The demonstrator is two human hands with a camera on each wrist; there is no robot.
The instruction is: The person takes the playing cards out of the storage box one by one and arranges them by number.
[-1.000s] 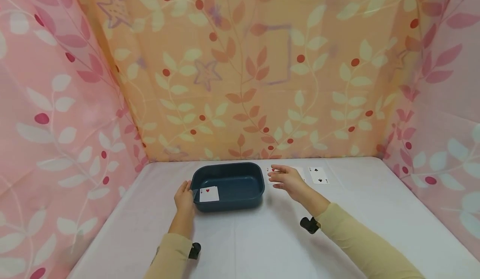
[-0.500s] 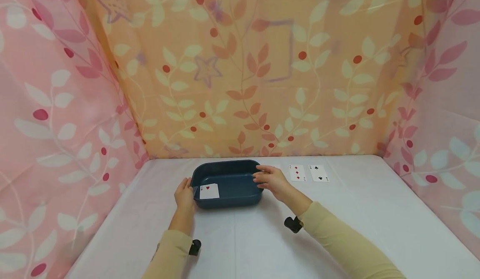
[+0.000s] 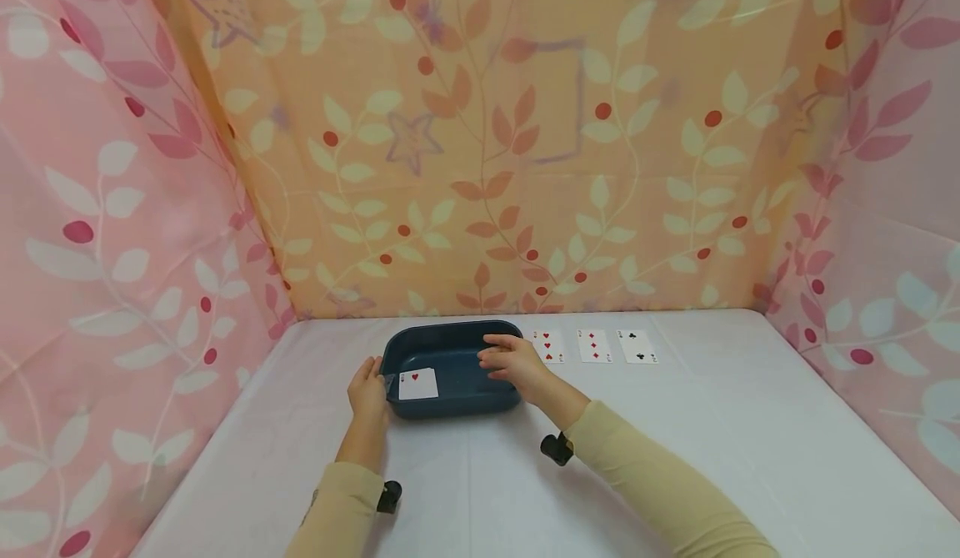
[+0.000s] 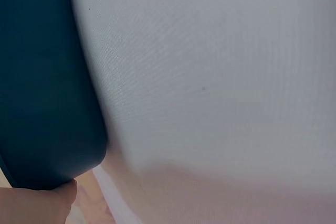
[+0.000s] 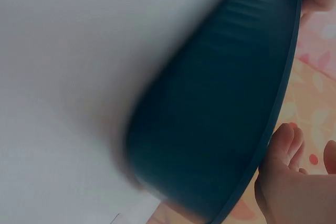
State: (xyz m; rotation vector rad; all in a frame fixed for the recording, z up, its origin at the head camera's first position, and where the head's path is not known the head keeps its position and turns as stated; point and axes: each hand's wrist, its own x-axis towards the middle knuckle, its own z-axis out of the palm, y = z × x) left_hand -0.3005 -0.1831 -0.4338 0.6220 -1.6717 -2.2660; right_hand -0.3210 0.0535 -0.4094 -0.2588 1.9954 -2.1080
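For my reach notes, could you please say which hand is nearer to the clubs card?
Right: the right hand is left of the clubs card, at the right end of the bin; the left hand, farther, holds its left end.

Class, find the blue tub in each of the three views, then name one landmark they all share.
Head: the blue tub is just left of centre, below mid-height.
Left wrist: the blue tub fills the left edge, from the top down towards the lower left corner.
Right wrist: the blue tub slants from upper right to the bottom.
Shared landmark: the left hand gripping one end.
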